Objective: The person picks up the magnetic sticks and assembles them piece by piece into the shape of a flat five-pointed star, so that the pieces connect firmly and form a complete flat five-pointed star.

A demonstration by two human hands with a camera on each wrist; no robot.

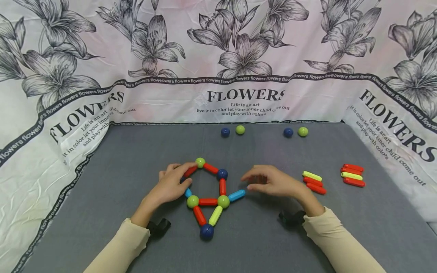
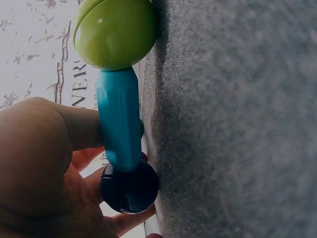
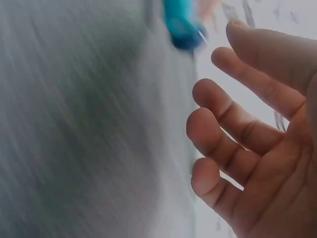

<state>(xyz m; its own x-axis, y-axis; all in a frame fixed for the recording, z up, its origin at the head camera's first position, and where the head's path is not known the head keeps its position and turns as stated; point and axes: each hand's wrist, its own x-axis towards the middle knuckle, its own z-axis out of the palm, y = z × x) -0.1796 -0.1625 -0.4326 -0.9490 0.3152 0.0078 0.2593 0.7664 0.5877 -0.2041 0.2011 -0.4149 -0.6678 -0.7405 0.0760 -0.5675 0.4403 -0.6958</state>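
Note:
A flat figure of toy building rods and balls lies on the grey table [image 1: 266, 242], with a five-sided ring above a triangle. My left hand [image 1: 174, 182] holds the ring's left side. Its thumb lies against a light-blue rod [image 2: 119, 116], between a green ball [image 2: 116, 34] and a dark blue ball [image 2: 130, 191]; other fingers reach behind the dark ball. In the head view that hand partly covers a red rod [image 1: 191, 171]. My right hand [image 1: 273, 181], fingers loosely bent and holding nothing, hovers right of another light-blue rod [image 1: 237, 195], which sticks out from a green ball [image 1: 223, 201].
Two groups of red and yellow rods lie to the right, a nearer one [image 1: 314, 182] and a farther one [image 1: 353, 175]. Along the back edge sit blue balls [image 1: 225, 132] and green balls [image 1: 302, 131]. A flower-printed cloth [image 1: 164, 100] rises behind the table.

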